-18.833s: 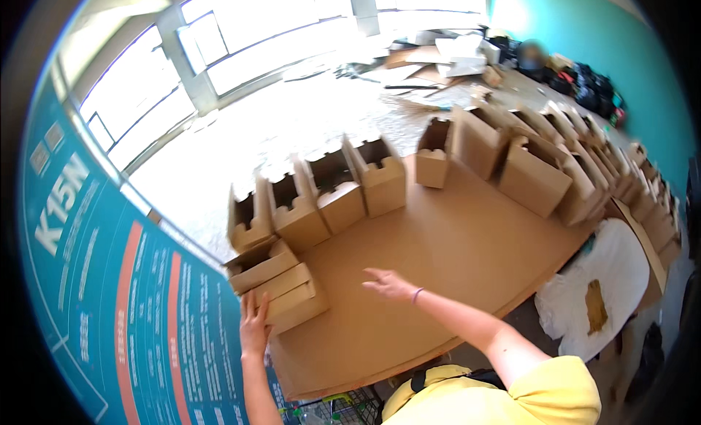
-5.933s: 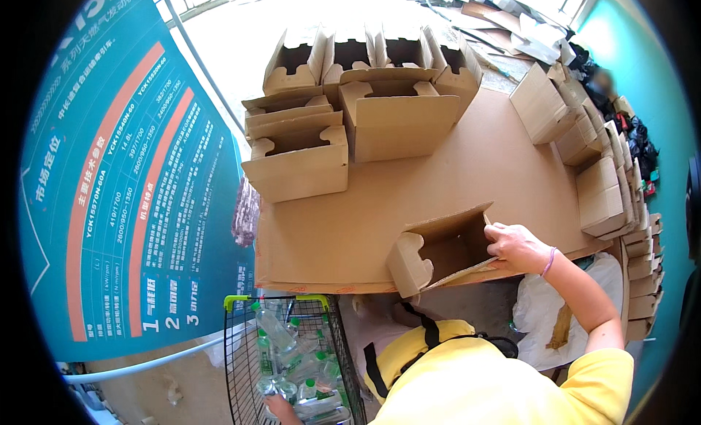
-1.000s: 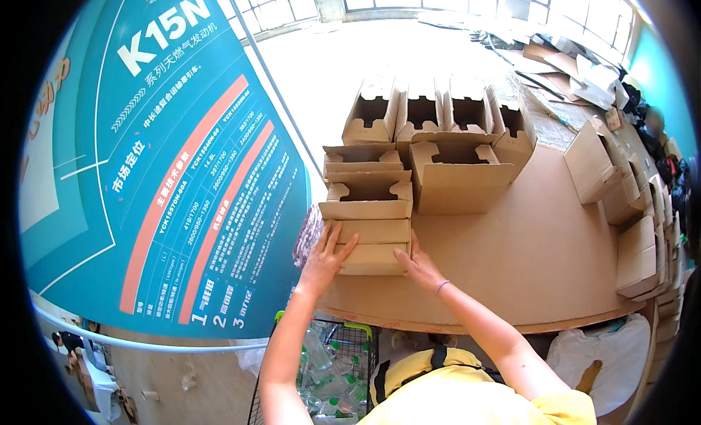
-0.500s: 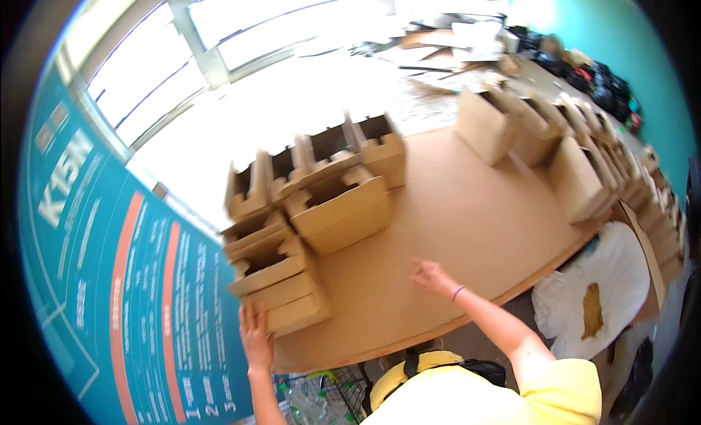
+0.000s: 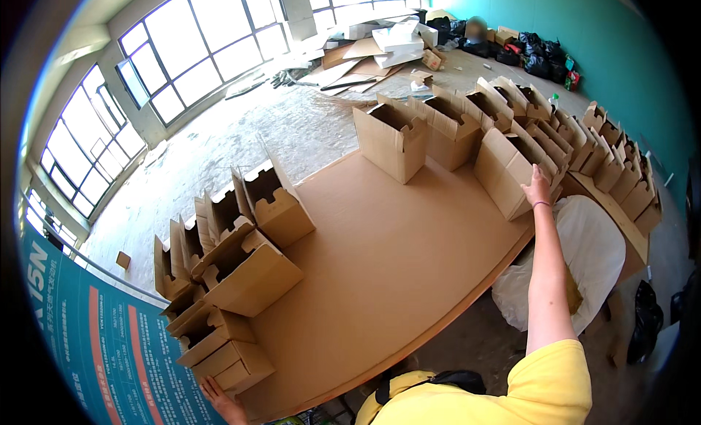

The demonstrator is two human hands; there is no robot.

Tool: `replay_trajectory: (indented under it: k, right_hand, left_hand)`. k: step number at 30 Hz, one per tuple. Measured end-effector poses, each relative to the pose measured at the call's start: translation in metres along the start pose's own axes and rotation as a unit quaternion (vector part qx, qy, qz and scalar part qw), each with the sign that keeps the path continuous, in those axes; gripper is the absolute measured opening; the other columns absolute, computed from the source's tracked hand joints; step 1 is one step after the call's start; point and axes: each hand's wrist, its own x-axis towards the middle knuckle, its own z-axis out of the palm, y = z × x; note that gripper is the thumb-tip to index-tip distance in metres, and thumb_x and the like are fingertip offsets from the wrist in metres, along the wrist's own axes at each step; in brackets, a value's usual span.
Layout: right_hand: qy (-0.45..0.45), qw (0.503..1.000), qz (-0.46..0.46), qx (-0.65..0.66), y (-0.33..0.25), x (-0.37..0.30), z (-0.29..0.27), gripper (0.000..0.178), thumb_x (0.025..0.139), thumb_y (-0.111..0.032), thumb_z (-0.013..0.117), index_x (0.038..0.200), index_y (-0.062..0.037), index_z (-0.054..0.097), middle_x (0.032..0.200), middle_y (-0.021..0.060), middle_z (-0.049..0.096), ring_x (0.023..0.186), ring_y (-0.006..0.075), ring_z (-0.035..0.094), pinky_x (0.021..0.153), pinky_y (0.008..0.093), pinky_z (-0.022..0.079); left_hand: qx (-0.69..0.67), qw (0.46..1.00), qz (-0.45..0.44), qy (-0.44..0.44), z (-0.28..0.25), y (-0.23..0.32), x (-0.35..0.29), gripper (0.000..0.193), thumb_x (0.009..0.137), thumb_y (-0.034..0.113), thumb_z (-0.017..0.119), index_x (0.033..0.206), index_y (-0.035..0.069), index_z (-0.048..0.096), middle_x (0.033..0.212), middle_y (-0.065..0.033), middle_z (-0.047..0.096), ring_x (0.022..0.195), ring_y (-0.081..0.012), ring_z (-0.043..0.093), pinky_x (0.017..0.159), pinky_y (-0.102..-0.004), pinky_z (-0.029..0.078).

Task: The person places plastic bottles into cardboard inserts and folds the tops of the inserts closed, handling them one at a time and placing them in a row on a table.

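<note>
On the near left of the cardboard-covered table [image 5: 380, 257], my left hand [image 5: 223, 403] rests with its fingers stretched out against the nearest open-topped cardboard box [image 5: 241, 366]. That box stands beside a cluster of similar boxes, among them a wide one [image 5: 255, 282] with its top flaps raised. My right arm reaches far to the right. My right hand [image 5: 539, 187] is at the near upper edge of another open cardboard box [image 5: 502, 173], its thumb on the near side and its fingers over the edge, partly hidden.
More open boxes [image 5: 398, 144] run along the table's far right side and onto a lower stack [image 5: 621, 173]. White plastic sheeting [image 5: 591, 257] hangs beside the table's right edge. A teal printed banner [image 5: 80, 337] stands left. Flattened cardboard [image 5: 365, 49] and black bags [image 5: 540, 56] lie further back.
My right hand has moved from above the middle of the table to the box on the right. The view has swung right. My left hand stays by the near left box.
</note>
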Motion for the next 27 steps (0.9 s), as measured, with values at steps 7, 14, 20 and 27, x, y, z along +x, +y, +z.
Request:
replay_trajectory:
  k: [7,14,20,27]
  right_hand:
    - [-0.049,0.982,-0.123,0.133,0.024,0.024,0.013,0.054,0.07,-0.021,0.081,0.115,0.0027,0.064,0.113,0.0183,0.064,0.108,0.0357,0.059,0.095,0.0404,0.049]
    - [-0.273,0.939,-0.19,0.093,-0.052,-0.019,-0.034,0.042,0.079,-0.024,0.076,0.106,0.007,0.066,0.107,0.0259,0.065,0.103,0.0384,0.063,0.091,0.0418,0.05]
    - [-0.454,0.747,-0.345,0.342,-0.151,-0.131,-0.097,0.025,0.079,-0.012,0.073,0.102,-0.0007,0.071,0.098,0.0149,0.07,0.103,0.0286,0.063,0.089,0.0373,0.051]
    - [-0.449,0.58,-0.56,0.385,-0.302,-0.276,-0.13,0.021,0.074,-0.004,0.072,0.094,-0.0009,0.071,0.096,0.0086,0.07,0.105,0.0336,0.058,0.092,0.0408,0.049]
  left_hand:
    - [0.008,0.999,-0.014,0.037,0.03,-0.002,0.009,0.097,0.077,-0.002,0.072,0.155,0.009,0.015,0.16,-0.0141,0.011,0.148,-0.038,0.008,0.115,-0.0473,0.031]
    - [-0.023,0.998,0.0,0.061,0.017,0.004,-0.003,0.098,0.073,-0.005,0.073,0.154,0.008,0.02,0.159,-0.0149,0.017,0.147,-0.039,0.014,0.113,-0.0484,0.032]
    - [-0.068,0.992,0.053,0.097,0.007,0.014,-0.009,0.096,0.07,-0.005,0.074,0.152,0.006,0.026,0.159,-0.0167,0.019,0.146,-0.0399,0.016,0.116,-0.0474,0.027]
    - [-0.121,0.984,0.081,0.102,-0.024,0.019,-0.037,0.085,0.073,-0.004,0.071,0.148,0.004,0.033,0.155,-0.0198,0.028,0.142,-0.0407,0.028,0.115,-0.0463,0.029]
